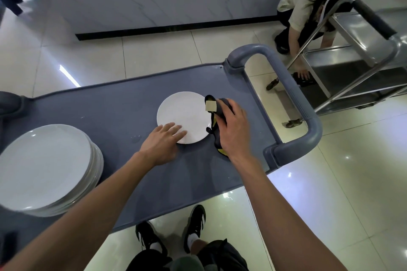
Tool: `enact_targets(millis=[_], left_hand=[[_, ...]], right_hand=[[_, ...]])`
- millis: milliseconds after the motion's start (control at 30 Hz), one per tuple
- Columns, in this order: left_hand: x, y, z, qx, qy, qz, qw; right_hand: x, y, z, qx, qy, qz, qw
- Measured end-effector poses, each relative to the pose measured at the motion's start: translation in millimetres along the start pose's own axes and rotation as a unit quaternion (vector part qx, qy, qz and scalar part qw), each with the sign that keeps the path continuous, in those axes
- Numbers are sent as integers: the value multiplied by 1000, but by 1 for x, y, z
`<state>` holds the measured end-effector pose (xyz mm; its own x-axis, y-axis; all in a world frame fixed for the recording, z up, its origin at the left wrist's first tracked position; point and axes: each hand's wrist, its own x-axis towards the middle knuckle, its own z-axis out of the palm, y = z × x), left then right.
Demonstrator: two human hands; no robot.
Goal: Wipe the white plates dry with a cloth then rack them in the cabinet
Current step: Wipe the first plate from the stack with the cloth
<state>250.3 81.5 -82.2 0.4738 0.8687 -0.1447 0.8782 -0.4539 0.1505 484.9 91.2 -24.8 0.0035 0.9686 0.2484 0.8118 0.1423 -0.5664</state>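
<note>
White plate (184, 116) flat — dark cloth (217, 121) beside.

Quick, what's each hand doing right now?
Left hand: open, fingers flat on the single white plate.
Right hand: gripping the dark cloth.

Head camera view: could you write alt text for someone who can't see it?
Seen from above, a person's left hand rests flat on a single white plate on a grey cart, while the right hand grips a dark cloth at the plate's edge. A stack of plates sits at left.
</note>
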Motion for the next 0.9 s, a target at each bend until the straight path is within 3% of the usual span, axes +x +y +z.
enact_targets(millis=[200,400,667,900], left_hand=[[-22,-9,-25,-81,93,-98,988],[-60,-35,-53,-72,144,-170,972],[-138,-70,-77,-64,174,-283,941],[-205,-109,-78,-49,150,-362,919]], right_hand=[[12,-31,0,33,12,-49,998],[22,-78,13,76,-3,-107,991],[15,-150,52,103,-55,-182,976],[-8,-217,93,122,-100,-221,962]])
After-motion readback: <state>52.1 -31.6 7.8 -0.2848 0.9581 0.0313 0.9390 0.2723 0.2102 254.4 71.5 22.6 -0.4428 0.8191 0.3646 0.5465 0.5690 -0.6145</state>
